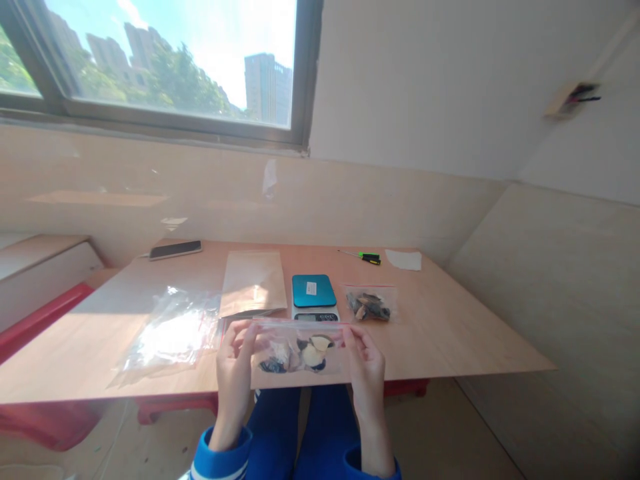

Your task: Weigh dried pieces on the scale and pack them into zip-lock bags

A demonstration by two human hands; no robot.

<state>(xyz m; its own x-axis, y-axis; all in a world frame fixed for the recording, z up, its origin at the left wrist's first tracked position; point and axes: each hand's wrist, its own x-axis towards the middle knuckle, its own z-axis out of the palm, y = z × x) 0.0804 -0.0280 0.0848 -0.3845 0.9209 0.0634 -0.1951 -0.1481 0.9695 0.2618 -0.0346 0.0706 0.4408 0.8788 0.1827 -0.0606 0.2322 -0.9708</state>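
Observation:
A clear zip bag [295, 363] with several dark and pale dried pieces inside stretches between my two hands at the table's front edge. My left hand [236, 353] pinches its upper left corner, thumb on top. At the upper right corner, my right hand [364, 357] grips the bag the same way. The red-lined zip strip runs along the top between them. Just beyond the bag stands a digital kitchen scale [313, 291] with a blue top, its display partly showing. To its right lies another zip bag [371, 305], holding dark, irregular pieces.
A pile of clear plastic bags [170, 330] glares in sunlight at left, beside a brown paper bag [254, 283]. Farther back are a phone [175, 250], a green-and-black screwdriver [369, 257] and a white paper scrap [404, 260]. A red stool [177, 403] shows below the table.

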